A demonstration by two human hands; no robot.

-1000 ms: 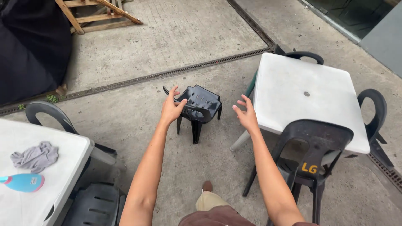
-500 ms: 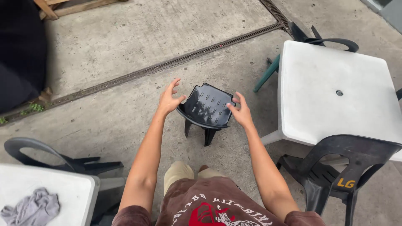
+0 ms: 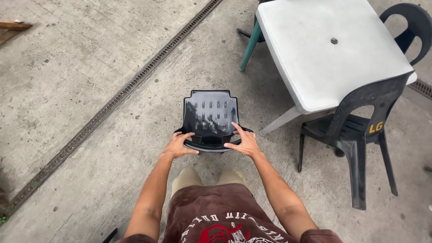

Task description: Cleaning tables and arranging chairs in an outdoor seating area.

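Black plastic chair point(image 3: 210, 118) stands on the concrete floor point(image 3: 90, 90) before the person; left hand point(image 3: 179, 146) and right hand point(image 3: 242, 142) each close their grip on its backrest top; white tabletop point(image 3: 333, 49) near its right.

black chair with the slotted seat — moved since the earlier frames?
Cannot tell: the head camera shifts between frames. The black chair sits a similar gap from the white table, and now both the left hand and right hand grip its backrest.
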